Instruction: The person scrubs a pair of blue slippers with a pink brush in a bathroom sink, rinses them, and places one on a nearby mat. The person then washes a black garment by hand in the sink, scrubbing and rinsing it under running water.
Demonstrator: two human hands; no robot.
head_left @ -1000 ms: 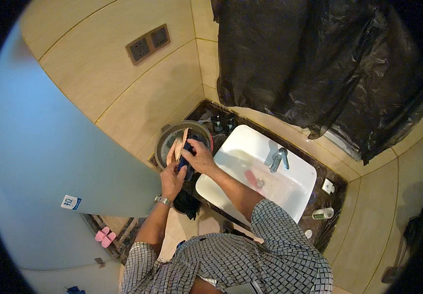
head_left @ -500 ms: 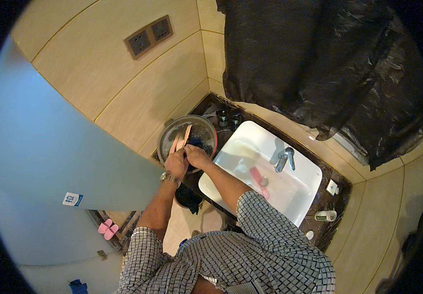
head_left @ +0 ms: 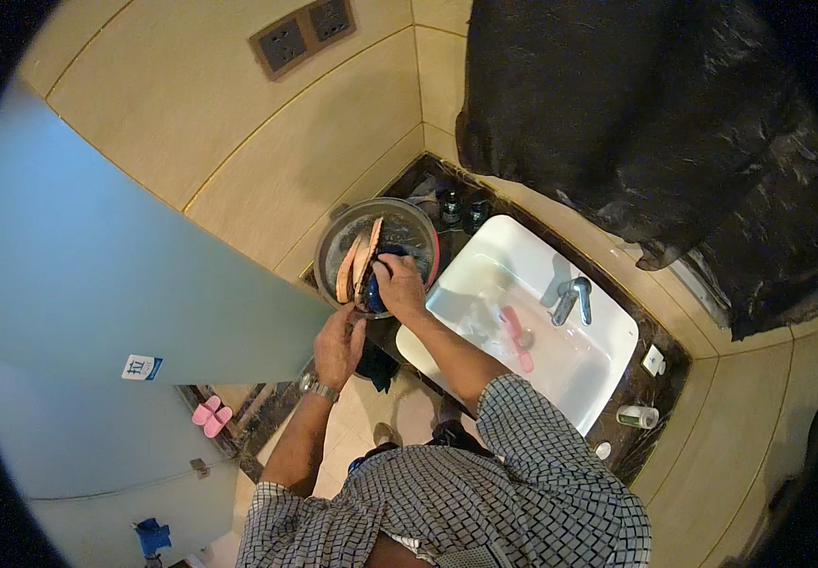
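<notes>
A shoe with a peach-coloured sole point(head_left: 368, 260) stands on edge in a round grey basin point(head_left: 322, 248) of water, a second peach sole point(head_left: 346, 275) beside it. My left hand point(head_left: 337, 348) is at the basin's near rim, its fingertips closed on the shoe's near end. My right hand point(head_left: 400, 284) reaches over the basin from the right, fingers curled round a blue object point(head_left: 374, 295) against the shoe's dark side. My hand covers much of this blue object, and I cannot make out its kind.
A white sink point(head_left: 551, 402) with a chrome tap point(head_left: 572, 301) adjoins the basin on the right; a pink-handled item point(head_left: 515, 338) lies in it. Dark bottles point(head_left: 451, 208) stand behind. A frosted panel point(head_left: 182, 275) bounds the left. Below the basin sits a dark bundle point(head_left: 377, 367).
My hands have moved apart: the left drew back to the shoe's near end, the right shifted onto its right side. The blue object shows more clearly. The whole view has shifted slightly.
</notes>
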